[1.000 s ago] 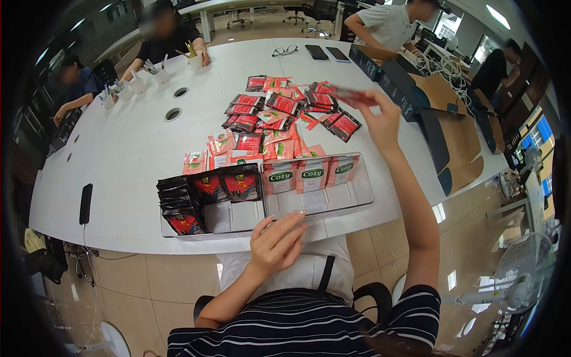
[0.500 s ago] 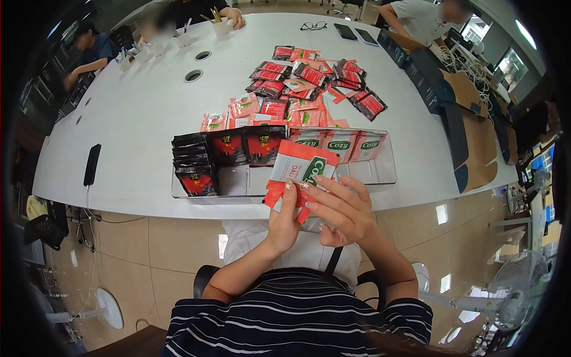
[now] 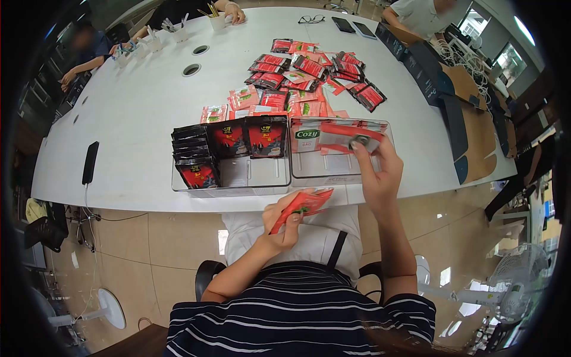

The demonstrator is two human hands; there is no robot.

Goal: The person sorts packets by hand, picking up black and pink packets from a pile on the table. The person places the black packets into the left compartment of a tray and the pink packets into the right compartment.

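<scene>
My right hand (image 3: 380, 169) pinches a red and white Cozy sachet (image 3: 348, 131) over the right compartment of the clear plastic bin (image 3: 327, 179). Motion blurs that sachet, and it partly hides the Cozy sachets (image 3: 306, 140) standing along the back wall. In front of the bin, above my lap, my left hand (image 3: 282, 223) is closed on a few more red sachets (image 3: 302, 208). Black and red coffee sachets (image 3: 199, 172) stand in a row at the left of the left compartment, with others (image 3: 266, 137) upright against its back.
Behind the bin lies a loose heap of red and black sachets (image 3: 309, 74). A black phone (image 3: 91, 162) with a cable is at the left. Open dark cardboard boxes (image 3: 470, 137) line the right edge. Glasses (image 3: 311, 19), phones and pen cups (image 3: 217, 21) stand farther back, where other people sit.
My hands have separated. The right has moved up and right to the bin's right compartment with one sachet; the left has kept the other sachets and dropped slightly lower.
</scene>
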